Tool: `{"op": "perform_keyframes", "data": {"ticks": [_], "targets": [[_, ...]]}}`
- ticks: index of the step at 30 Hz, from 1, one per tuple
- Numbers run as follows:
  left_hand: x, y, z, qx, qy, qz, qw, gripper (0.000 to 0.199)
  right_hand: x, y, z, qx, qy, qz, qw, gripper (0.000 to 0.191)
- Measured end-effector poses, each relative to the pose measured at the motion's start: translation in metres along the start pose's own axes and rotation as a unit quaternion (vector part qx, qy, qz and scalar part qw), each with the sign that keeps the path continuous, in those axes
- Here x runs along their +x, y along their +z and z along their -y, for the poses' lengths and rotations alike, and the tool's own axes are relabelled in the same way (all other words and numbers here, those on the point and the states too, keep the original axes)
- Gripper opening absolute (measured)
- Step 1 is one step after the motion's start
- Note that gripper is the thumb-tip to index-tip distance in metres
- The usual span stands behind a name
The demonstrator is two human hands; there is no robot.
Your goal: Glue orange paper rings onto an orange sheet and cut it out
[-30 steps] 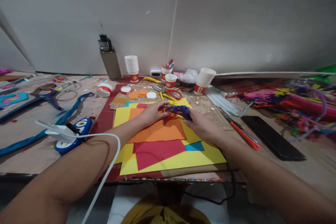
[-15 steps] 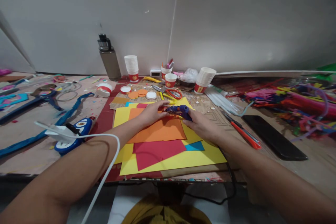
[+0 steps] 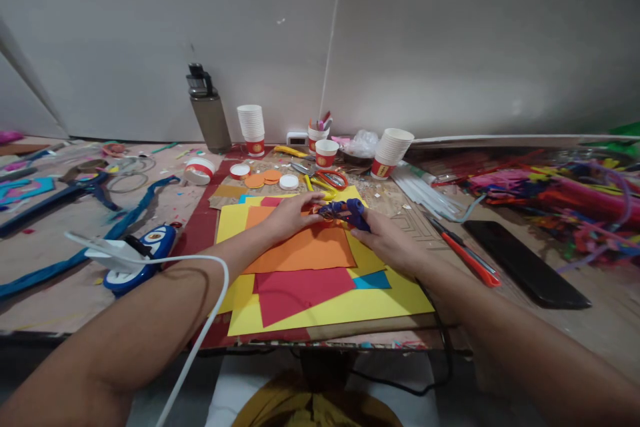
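Observation:
My right hand (image 3: 383, 233) is wrapped round the handle of a blue glue gun (image 3: 353, 212), whose front end points left. My left hand (image 3: 295, 213) is closed at the gun's front end, over the orange paper (image 3: 300, 250), with its fingers round something small that I cannot make out. Beneath the orange sheet lie a red sheet (image 3: 300, 293), a blue piece (image 3: 373, 280) and large yellow sheets (image 3: 400, 300).
Behind the paper are orange discs (image 3: 255, 181), red-handled scissors (image 3: 333, 179) and stacked paper cups (image 3: 251, 123). A cutter (image 3: 470, 259) and a black phone (image 3: 525, 263) lie right. A white cable crosses my left forearm, beside a blue power strip (image 3: 160, 240).
The glue gun has tilted slightly in my right hand. An orange bit now shows near its front end, by my left fingers. My left hand has hardly moved.

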State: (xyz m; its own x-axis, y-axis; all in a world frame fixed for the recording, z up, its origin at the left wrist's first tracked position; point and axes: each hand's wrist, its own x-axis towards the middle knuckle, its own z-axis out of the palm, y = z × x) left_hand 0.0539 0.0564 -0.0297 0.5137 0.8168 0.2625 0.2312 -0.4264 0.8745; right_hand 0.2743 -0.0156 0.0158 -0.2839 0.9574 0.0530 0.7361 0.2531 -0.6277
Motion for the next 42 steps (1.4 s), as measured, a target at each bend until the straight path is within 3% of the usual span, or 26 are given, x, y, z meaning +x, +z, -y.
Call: {"op": "perform_keyframes", "data": {"ticks": [9, 24, 33, 37, 42], "targets": [[0.001, 0.000, 0.004, 0.002, -0.007, 0.001, 1.000, 0.052, 0.003, 0.007, -0.002, -0.011, -0.006, -0.024, 1.000, 0.037], [0.001, 0.000, 0.002, -0.038, -0.023, 0.011, 0.999, 0.056, -0.010, 0.000, 0.009, -0.132, 0.055, -0.040, 0.989, 0.028], [0.003, -0.001, 0.006, -0.018, -0.019, 0.013, 1.000, 0.054, -0.015, -0.011, 0.046, -0.293, 0.081, -0.008, 0.953, 0.013], [0.003, 0.000, 0.005, -0.023, -0.021, 0.008, 0.999, 0.054, -0.009, -0.018, 0.070, -0.355, 0.117, 0.028, 0.927, 0.015], [0.003, 0.001, 0.006, -0.048, 0.006, 0.007, 0.999, 0.050, -0.006, -0.020, 0.086, -0.397, 0.107, 0.040, 0.911, 0.020]]}}
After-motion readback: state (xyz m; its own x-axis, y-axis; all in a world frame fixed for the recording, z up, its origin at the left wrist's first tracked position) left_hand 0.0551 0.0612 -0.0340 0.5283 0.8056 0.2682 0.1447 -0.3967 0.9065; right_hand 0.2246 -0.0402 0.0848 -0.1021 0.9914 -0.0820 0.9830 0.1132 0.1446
